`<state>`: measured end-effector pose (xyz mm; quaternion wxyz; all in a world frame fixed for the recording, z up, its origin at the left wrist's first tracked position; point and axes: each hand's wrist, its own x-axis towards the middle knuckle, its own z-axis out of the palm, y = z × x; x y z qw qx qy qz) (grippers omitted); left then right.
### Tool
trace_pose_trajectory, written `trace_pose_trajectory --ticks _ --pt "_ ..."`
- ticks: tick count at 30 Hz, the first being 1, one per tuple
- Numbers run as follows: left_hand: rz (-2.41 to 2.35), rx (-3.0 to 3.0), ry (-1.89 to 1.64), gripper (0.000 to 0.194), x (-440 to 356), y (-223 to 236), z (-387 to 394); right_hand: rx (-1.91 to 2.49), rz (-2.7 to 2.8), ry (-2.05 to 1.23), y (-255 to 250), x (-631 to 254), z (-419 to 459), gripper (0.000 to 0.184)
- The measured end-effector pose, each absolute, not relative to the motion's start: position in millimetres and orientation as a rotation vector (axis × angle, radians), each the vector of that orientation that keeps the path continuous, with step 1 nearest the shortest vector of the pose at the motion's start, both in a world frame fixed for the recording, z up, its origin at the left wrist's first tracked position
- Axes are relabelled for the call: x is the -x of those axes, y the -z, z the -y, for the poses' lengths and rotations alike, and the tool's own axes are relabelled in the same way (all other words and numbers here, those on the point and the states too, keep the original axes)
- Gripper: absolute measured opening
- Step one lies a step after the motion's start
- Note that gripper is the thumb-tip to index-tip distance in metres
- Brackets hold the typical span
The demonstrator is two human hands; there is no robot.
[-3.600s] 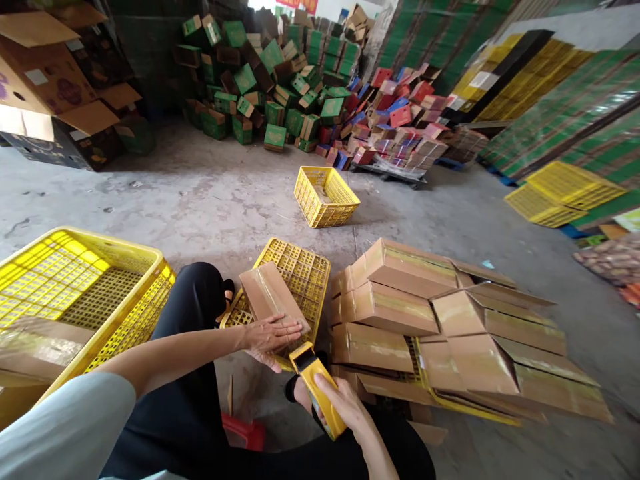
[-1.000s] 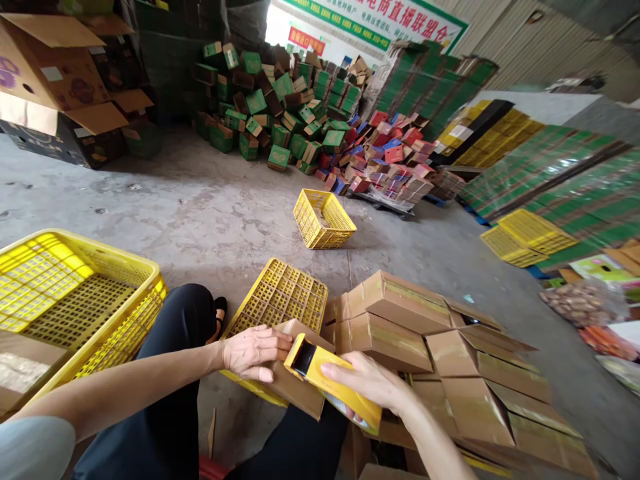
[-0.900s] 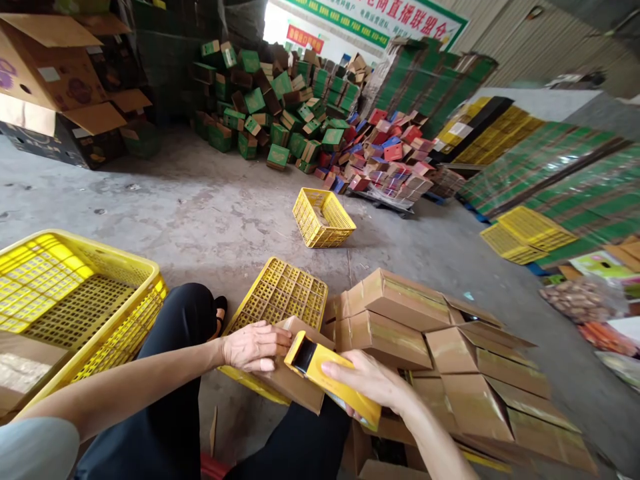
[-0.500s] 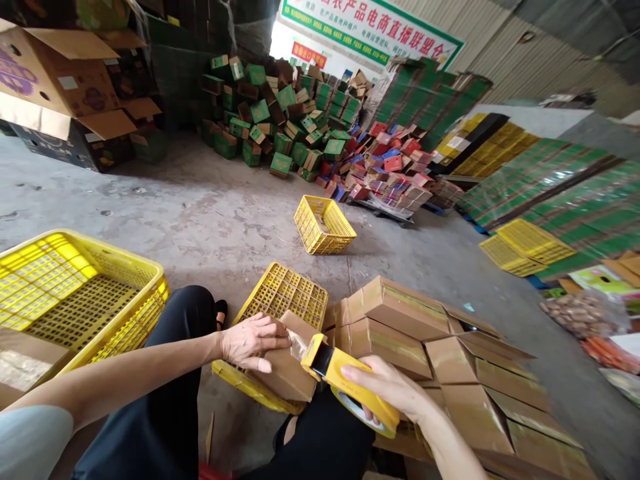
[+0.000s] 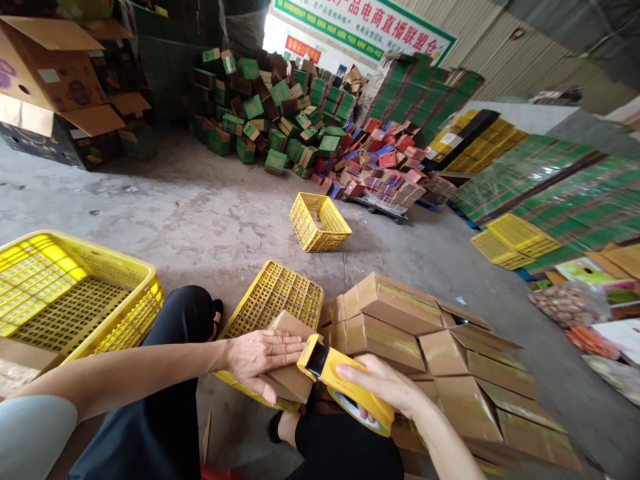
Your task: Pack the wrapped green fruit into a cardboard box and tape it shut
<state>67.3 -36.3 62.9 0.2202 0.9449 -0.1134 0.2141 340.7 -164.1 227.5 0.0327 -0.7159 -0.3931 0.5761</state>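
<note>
My left hand lies flat with fingers stretched out on a small brown cardboard box, pressing it against an overturned yellow crate between my knees. My right hand is wrapped round a yellow tape dispenser, whose front end touches the right side of that box. The box is largely hidden under my left hand and the dispenser.
A stack of taped brown boxes lies right of my hands. A big yellow crate stands at my left, a smaller one further out on the concrete floor. Piles of green and red boxes fill the back.
The dispenser has slid from the box's top to its right side and back against it. My left hand went from gripping the box edge to lying flat on it.
</note>
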Motion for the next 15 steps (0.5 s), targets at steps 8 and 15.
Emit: trace_pose_trajectory --ticks 8,15 --pt "0.319 -2.601 -0.611 0.099 -64 -51 27 2.17 1.232 -1.772 -211 -362 172 0.077" --pt "0.289 -2.612 -0.553 0.101 -62 -56 25 2.203 1.096 -1.677 -204 -378 191 0.076"
